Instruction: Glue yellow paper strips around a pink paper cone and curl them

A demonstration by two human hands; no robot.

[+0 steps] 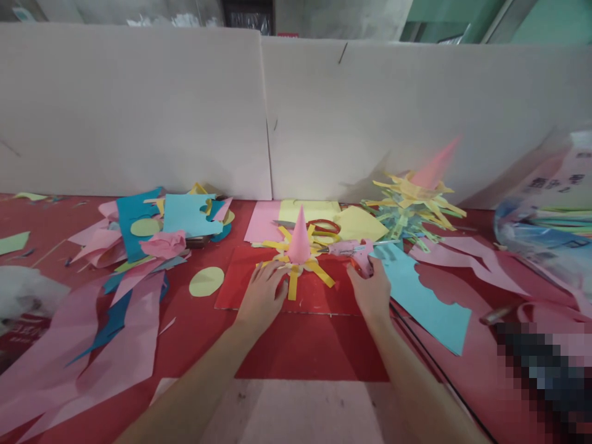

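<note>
"While the right hand [372,287] is closed round the handle of a pink glue gun [345,248], what does the left hand [263,290] do?"

"Fingers bent, at the near left edge of a pink cone's [300,243] base. Pinching or only resting: cannot tell."

"Position of the cone?"

"Centre of frame, upright, tip up. Yellow strips [322,273] spread outward round its base like rays. Underneath, a red board [335,299]."

"Nozzle?"

"Points toward frame left, just beside the cone's base. Contact not resolvable. Dark cord [430,354] runs from near the right wrist to the lower right."

"Next ring out?"

"Behind the cone: scissors [324,222] with red handles, over pale yellow paper [314,209]; a pink sheet [261,222] adjoins it on the left. Left of the board, a pale yellow disc [206,281], flat on the red tabletop [194,339]. Right of the glue gun, a light blue sheet [430,302], one edge cut in scallops."

"Farther?"

"Upper right: second cone [435,166], tilted, blurred, above yellow and pale green strips. Right edge: clear plastic bag [546,185]. Left of centre: heaped paper scraps [185,213]. Lower left: long pink paper pieces [134,345]. Across the top: white partition [139,111]."
</note>
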